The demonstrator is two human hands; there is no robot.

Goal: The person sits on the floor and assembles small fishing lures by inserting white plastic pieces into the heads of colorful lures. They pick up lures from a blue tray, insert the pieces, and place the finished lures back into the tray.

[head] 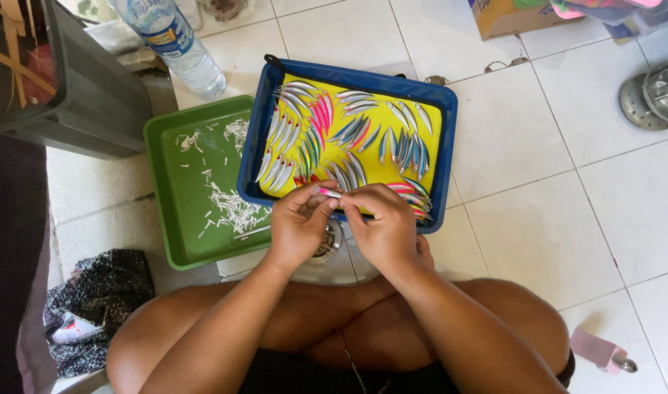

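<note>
While sitting cross-legged on a white tiled floor, a person works a small pink-and-silver fishing lure between both hands, just in front of the near edge of a blue tray. The left hand pinches one end of the lure with thumb and fingertips; the right hand is closed on the other end, fingers curled in. Beyond the hands, the blue tray, lined in yellow, carries rows of finished-looking lures in silver, pink and blue, filling most of the liner, which suggests the bulk of the batch has been handled and one piece is in work. Left of the blue tray and partly under it, a green tray holds scattered white trimmings, a sign that much peeling or cutting is done. Beyond the green tray lies a clear plastic bottle; a cardboard box sits far right of the blue tray.
</note>
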